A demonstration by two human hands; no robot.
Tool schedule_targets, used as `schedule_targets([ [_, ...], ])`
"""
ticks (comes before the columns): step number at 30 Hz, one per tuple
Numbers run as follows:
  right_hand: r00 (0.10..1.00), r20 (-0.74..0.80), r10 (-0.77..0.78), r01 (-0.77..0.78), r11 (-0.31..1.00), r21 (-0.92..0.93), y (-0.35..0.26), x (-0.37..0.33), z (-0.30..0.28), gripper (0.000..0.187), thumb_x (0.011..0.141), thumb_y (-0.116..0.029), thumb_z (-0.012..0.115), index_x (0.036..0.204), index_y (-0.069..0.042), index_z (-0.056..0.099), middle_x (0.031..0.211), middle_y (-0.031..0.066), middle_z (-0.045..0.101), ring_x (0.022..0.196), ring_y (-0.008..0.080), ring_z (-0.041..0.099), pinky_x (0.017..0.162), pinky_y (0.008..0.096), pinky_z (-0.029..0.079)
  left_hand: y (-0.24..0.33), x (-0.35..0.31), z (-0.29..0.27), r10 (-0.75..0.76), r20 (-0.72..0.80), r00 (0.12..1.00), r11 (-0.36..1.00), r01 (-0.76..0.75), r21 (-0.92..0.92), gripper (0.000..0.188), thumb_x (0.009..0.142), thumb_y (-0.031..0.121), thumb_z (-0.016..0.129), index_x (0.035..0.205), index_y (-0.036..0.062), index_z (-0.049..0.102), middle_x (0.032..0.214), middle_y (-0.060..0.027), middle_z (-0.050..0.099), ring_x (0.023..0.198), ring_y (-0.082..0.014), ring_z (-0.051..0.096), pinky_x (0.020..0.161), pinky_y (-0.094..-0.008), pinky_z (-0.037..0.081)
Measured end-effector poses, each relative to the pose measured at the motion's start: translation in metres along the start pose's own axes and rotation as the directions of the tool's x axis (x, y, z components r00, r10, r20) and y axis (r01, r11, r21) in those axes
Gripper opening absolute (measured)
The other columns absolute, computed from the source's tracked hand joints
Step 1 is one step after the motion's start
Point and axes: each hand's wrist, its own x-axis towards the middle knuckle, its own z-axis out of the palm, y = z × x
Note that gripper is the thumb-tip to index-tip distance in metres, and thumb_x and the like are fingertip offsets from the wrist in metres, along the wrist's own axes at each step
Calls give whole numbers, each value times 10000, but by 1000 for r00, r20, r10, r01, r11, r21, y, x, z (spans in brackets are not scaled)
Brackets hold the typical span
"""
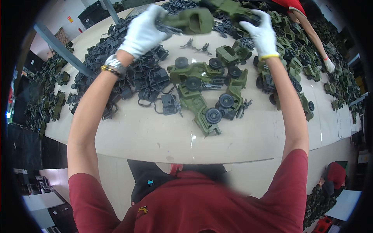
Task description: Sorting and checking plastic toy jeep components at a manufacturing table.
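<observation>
My left hand (143,33), in a white glove, is closed round one end of a green toy vehicle body (196,21) with a dark part under its edge, blurred by motion. To its right my gloved right hand (265,37) grips a green toy vehicle with black wheels (229,8). Both are held up over the far part of the table. Below them, several green toy vehicles (194,101) lie clustered, wheels showing. A loose green body (227,54) sits near my right hand. Two small dark parts (203,48) lie between my hands.
A heap of dark plastic frames (149,79) covers the table (143,141) on the left. More green vehicles (293,66) are piled at the right, where another person's gloved hand (329,65) rests. A grey metal post (62,48) stands at the left.
</observation>
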Motion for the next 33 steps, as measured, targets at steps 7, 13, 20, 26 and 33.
schedule_targets([
  [7,959,57,277,-282,924,259,-27,-151,-138,457,906,-104,712,1315,-30,523,1207,64,589,1060,140,559,942,281,462,13,-106,-89,-713,166,681,204,428,-880,362,851,137,782,1135,-11,612,1158,-79,661,1015,-171,647,962,-307,511],
  [13,786,29,618,-597,746,295,-20,-300,-191,528,914,-70,686,1383,-70,444,1212,54,568,1069,150,559,948,275,450,40,-255,-120,-519,573,634,-590,219,-777,512,1011,370,544,1422,65,507,1403,-184,558,1290,-361,551,1034,-570,486],
  [20,858,-6,513,-512,857,-51,-15,-278,-136,513,893,-197,756,1335,-55,538,1165,128,637,1026,220,614,929,346,486,94,-310,-120,-645,549,532,-625,46,-779,501,1000,395,525,1400,93,538,1388,-203,561,1291,-361,545,1104,-600,401],
  [26,996,12,88,-35,520,-854,-77,-236,-133,674,859,-327,785,1419,-65,517,1380,215,552,1199,333,586,1006,412,473,114,-295,-103,-654,486,579,-522,120,-845,469,951,115,627,1391,-2,512,1302,-125,627,1213,-212,609,1073,-372,468],
  [33,676,736,15,-596,598,536,-225,-275,10,1044,741,-372,861,1563,-47,304,1518,130,435,1343,265,477,1104,386,400,153,-276,-108,-804,266,531,-8,437,-899,721,809,6,777,1433,-7,417,1313,-148,588,1002,-153,658,941,-297,527],
])
